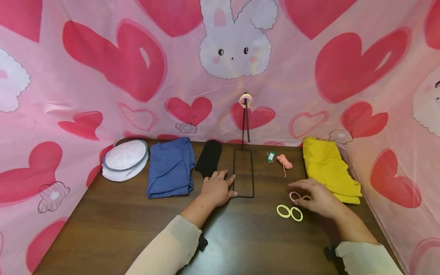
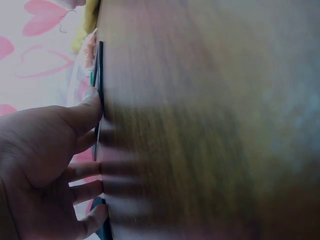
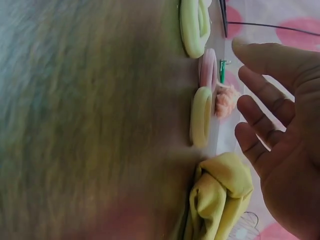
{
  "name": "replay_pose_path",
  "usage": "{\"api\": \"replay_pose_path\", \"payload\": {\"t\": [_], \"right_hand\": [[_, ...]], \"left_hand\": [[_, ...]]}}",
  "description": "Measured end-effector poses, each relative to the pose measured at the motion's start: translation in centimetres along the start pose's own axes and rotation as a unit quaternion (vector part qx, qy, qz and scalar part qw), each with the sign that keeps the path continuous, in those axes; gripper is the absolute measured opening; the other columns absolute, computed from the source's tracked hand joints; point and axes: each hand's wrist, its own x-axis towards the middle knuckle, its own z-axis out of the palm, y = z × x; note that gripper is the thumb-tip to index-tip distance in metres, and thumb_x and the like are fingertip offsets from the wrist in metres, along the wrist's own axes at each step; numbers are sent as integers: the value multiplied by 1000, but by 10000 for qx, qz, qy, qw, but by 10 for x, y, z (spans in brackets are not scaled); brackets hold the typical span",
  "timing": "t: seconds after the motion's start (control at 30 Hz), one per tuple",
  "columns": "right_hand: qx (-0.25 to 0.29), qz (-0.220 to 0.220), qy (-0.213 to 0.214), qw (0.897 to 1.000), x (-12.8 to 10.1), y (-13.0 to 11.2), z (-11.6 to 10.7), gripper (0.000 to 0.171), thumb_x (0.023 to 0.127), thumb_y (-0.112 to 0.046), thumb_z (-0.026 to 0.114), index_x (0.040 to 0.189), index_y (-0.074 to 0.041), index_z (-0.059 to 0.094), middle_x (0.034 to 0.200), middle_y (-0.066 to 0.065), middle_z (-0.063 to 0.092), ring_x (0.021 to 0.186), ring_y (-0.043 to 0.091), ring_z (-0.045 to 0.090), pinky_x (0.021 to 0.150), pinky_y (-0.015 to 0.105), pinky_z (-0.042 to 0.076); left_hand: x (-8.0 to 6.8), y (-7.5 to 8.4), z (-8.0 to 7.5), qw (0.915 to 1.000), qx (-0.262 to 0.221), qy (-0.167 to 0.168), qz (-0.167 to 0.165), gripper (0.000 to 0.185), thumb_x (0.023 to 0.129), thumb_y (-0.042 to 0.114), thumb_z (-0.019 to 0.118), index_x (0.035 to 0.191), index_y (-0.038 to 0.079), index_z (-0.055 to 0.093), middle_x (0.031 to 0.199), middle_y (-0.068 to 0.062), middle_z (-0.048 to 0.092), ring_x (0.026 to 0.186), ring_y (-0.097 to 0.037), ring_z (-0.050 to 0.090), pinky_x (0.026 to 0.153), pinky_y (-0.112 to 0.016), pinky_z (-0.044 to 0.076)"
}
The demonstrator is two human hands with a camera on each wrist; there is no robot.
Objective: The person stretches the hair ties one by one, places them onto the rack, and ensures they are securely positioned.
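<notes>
A black wire stand (image 1: pixel 253 173) has a rectangular base flat on the table and a tall upright. Near its top, a pale yellow and pink ring (image 1: pixel 245 101) hang on the arm; how many is hard to tell. My left hand (image 1: pixel 216 190) lies on the tabletop, fingers spread, thumb and forefinger touching the base's left side. Above several loose rings hovers my right hand (image 1: pixel 321 198), fingers loosely bent, holding nothing. Two pale yellow rings (image 1: pixel 283 211) lie side by side; a pink ring (image 3: pixel 208 70) and another yellow ring (image 3: pixel 201 117) lie just behind, partly covered by the hand in the head view.
Along the back lie a white round item with a grey rim (image 1: pixel 125 156), a folded blue cloth (image 1: pixel 170 168), a black flat piece (image 1: pixel 209 156), a green key tag (image 1: pixel 270 156), a peach yarn bundle (image 1: pixel 284 162) and a yellow cloth (image 1: pixel 328 168). A pink printed curtain surrounds the table.
</notes>
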Motion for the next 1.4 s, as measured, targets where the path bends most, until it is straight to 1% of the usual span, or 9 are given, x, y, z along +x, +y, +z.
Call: {"api": "replay_pose_path", "payload": {"t": [0.27,0.4,0.6,0.73,0.83,0.97,1.17,1.27,1.4], "right_hand": [[-57,89,-313,9995,-6,3,0,53,75,-11,92,124,-9,74,117,-2,73,108,24,63,93,47,47],[-102,170,-509,9985,-6,5,1,53,75,-8,90,125,-8,73,118,-1,73,109,25,63,95,48,47],[-114,423,-838,9955,-3,7,-1,51,78,-6,86,127,-7,72,119,3,72,110,28,64,95,53,48],[-157,477,-882,9948,-1,8,0,47,81,-5,84,126,-6,72,117,4,73,108,27,65,94,53,49],[-216,424,-822,9955,1,8,2,44,82,-4,83,125,-5,73,114,2,73,104,24,65,91,51,51],[-255,354,-675,9968,4,7,3,39,83,-4,83,121,-8,74,108,-4,72,96,17,63,87,46,52],[-212,193,-161,9995,10,-2,2,32,83,-4,84,113,-12,77,98,-10,69,89,11,59,80,39,52],[-202,-34,124,9997,14,-9,1,32,82,-3,84,111,-12,78,98,-9,69,88,10,59,78,37,53],[-201,-293,352,9987,22,-19,-2,32,81,-2,85,111,-12,78,100,-8,70,87,8,61,76,35,55]], "left_hand": [[-3,1,3,10000,-70,-30,-6,72,99,66,53,162,35,38,167,-3,32,149,-30,32,108,-56,37],[-3,1,3,10000,-64,-28,-2,72,99,66,53,162,35,37,167,-3,32,149,-30,32,109,-57,37],[-2,2,1,10000,-53,-25,-13,71,99,65,53,162,36,37,167,-3,31,150,-29,32,109,-57,36],[-1,3,0,10000,-75,-23,-13,71,99,65,54,162,35,38,167,-3,32,150,-29,32,109,-57,36],[-1,3,0,10000,-68,-8,-6,71,99,65,54,162,35,38,167,-3,32,149,-29,32,108,-57,37],[-1,3,-1,10000,-72,7,6,71,99,65,54,161,35,39,167,-3,32,149,-29,32,108,-57,37],[-2,3,-2,10000,-47,25,4,71,99,65,55,161,35,39,166,-3,33,149,-30,33,108,-57,37],[-2,2,-2,10000,-22,35,10,71,99,64,55,161,34,39,166,-4,33,149,-30,33,107,-57,38],[-2,2,-2,10000,-2,38,18,71,99,65,54,161,34,39,166,-4,33,149,-30,33,107,-57,38]]}}
